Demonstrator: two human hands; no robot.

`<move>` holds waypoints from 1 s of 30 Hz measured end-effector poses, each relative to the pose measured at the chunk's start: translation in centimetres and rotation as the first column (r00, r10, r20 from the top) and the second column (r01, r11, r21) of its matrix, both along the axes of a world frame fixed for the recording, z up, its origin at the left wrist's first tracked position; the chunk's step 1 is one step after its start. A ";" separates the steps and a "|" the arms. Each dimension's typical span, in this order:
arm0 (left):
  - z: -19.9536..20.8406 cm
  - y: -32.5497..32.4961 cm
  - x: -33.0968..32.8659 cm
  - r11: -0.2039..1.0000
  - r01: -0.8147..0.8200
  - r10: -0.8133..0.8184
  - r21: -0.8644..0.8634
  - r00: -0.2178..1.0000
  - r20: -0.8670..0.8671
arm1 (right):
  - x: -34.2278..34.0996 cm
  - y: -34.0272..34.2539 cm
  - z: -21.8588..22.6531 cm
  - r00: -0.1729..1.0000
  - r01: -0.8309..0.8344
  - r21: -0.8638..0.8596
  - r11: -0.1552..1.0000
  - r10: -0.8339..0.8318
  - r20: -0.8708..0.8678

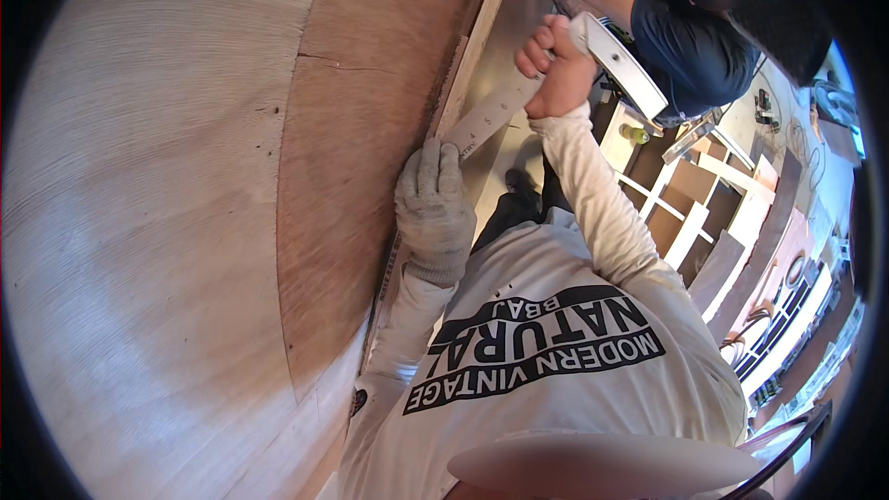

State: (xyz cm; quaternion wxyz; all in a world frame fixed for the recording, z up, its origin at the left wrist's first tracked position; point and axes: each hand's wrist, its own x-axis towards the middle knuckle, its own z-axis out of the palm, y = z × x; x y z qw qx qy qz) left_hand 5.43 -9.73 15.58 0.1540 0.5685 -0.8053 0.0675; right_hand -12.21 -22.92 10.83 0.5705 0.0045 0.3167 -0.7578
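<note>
We look down over a pale printed shirt at a large plywood panel (185,222), its pale outer face curving to the left and a reddish-brown sheet (370,176) lying on it. Our left hand (433,208), in a grey knit glove, rests flat with fingers together against the panel's edge, pressing down the near end of a pale edge-banding strip (491,111). Our bare right hand (556,69) is closed in a fist around that strip farther up, where it runs off a white roll (616,60) just beside the knuckles. Beyond the roll another person in dark blue clothing (694,46) crouches. White and brown cabinet frames (694,204) stand to the right.
</note>
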 end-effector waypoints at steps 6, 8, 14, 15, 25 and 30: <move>-0.9 -1.2 -0.7 0.999 0.034 -0.034 -0.025 0.999 -0.018 | -1.5 -0.3 -0.8 0.999 0.024 -0.090 0.996 -0.019 0.049; -1.1 -1.2 -0.8 1.000 0.023 -0.023 -0.011 1.000 -0.001 | -1.5 -0.2 -1.3 0.999 0.027 -0.096 0.995 -0.023 0.043; -1.0 -1.6 -1.1 1.000 0.017 -0.018 0.020 0.998 0.066 | 0.8 1.7 1.3 0.963 0.036 -0.044 0.998 -0.022 0.270; -0.4 -1.9 -1.1 0.998 0.032 -0.035 0.046 0.996 0.078 | 0.7 1.6 0.4 0.964 0.026 -0.067 0.997 -0.007 0.264; -1.1 -2.8 -0.9 0.997 0.076 -0.075 -0.005 0.995 0.060 | 1.1 -0.6 0.7 0.997 -0.027 0.042 0.999 0.024 0.070; -0.5 -2.9 -0.9 0.998 0.065 -0.066 0.020 0.995 0.076 | 1.0 -1.0 0.3 0.993 -0.023 0.046 0.999 0.017 0.118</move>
